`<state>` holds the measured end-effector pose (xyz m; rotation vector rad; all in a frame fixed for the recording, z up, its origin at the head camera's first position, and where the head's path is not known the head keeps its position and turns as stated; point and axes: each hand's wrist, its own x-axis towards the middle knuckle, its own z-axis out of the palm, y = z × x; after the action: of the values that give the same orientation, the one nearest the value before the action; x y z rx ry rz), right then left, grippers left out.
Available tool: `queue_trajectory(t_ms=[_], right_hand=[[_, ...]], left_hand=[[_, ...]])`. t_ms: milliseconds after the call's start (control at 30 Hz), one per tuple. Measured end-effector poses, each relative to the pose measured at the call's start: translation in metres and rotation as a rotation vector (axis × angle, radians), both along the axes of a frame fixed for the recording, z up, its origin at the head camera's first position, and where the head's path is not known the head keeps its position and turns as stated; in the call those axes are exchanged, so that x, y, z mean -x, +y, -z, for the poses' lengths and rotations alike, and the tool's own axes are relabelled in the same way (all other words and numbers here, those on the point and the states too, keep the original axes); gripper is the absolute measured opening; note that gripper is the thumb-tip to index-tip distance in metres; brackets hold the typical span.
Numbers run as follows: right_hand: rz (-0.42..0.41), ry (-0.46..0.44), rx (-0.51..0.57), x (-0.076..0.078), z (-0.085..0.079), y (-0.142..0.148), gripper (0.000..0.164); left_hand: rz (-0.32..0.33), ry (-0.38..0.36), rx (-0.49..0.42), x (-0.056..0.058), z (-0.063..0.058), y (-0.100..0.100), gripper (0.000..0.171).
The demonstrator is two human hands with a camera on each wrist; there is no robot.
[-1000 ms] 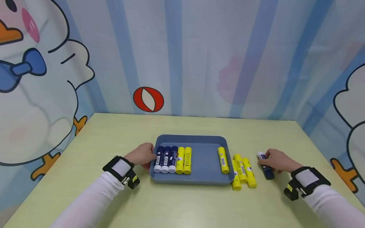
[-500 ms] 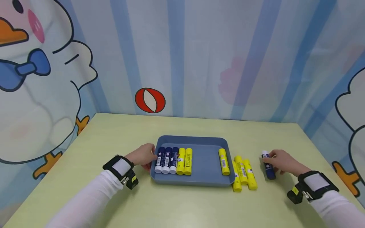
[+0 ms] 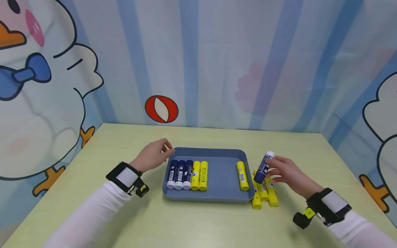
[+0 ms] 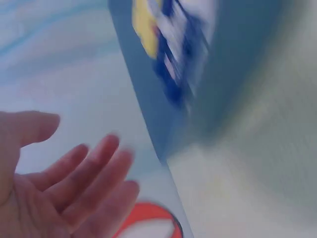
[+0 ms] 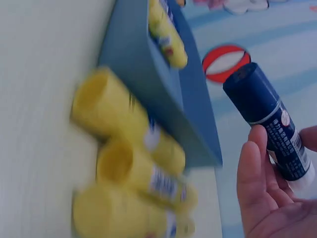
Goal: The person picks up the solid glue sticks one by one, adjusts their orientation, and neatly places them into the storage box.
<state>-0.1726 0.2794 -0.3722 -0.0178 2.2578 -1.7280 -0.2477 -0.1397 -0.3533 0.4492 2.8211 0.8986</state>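
My right hand (image 3: 286,172) pinches a navy glue stick (image 3: 263,168) with a white end, tilted, above several yellow glue sticks (image 3: 273,194). The right wrist view shows the same navy glue stick (image 5: 277,124) between thumb and fingers. At the tray's upper left corner hovers my left hand (image 3: 153,154), its fingers relaxed and holding nothing. Inside the blue-grey tray (image 3: 221,198), three navy glue sticks (image 3: 180,175) stand in a row at the left with two yellow glue sticks (image 3: 199,175) beside them. One more yellow glue stick (image 3: 243,175) lies near the tray's right wall.
The loose yellow glue sticks lie against the tray's right side, one touching its corner. A pale table (image 3: 139,220) carries everything. Behind it hangs a printed curtain (image 3: 217,69) with cartoon figures and a red ball.
My right hand has lifted the navy glue stick off the table and carried it left, over the yellow ones. My left hand has come away from the tray's left edge and moved up.
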Motion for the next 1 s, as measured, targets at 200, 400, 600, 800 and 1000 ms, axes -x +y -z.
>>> queue_trajectory(t_ms=[200, 400, 600, 800, 1000], right_hand=[[0.001, -0.03, 0.24, -0.005, -0.008, -0.037, 0.043], [-0.02, -0.078, 0.395, -0.007, -0.011, -0.066, 0.04], [-0.028, -0.114, 0.48, -0.012, -0.006, -0.085, 0.048], [-0.043, -0.088, 0.482, -0.012, -0.005, -0.09, 0.033], [-0.076, 0.068, 0.179, -0.012, -0.004, -0.093, 0.027]], left_hand=[[0.187, 0.003, -0.201, -0.026, 0.002, 0.046, 0.034], [0.318, -0.189, -0.446, -0.042, 0.008, 0.085, 0.043], [0.272, -0.354, -0.672, -0.049, 0.015, 0.098, 0.04], [0.232, -0.4, -0.736, -0.054, 0.016, 0.095, 0.028], [0.262, -0.394, -0.668, -0.048, 0.014, 0.088, 0.026]])
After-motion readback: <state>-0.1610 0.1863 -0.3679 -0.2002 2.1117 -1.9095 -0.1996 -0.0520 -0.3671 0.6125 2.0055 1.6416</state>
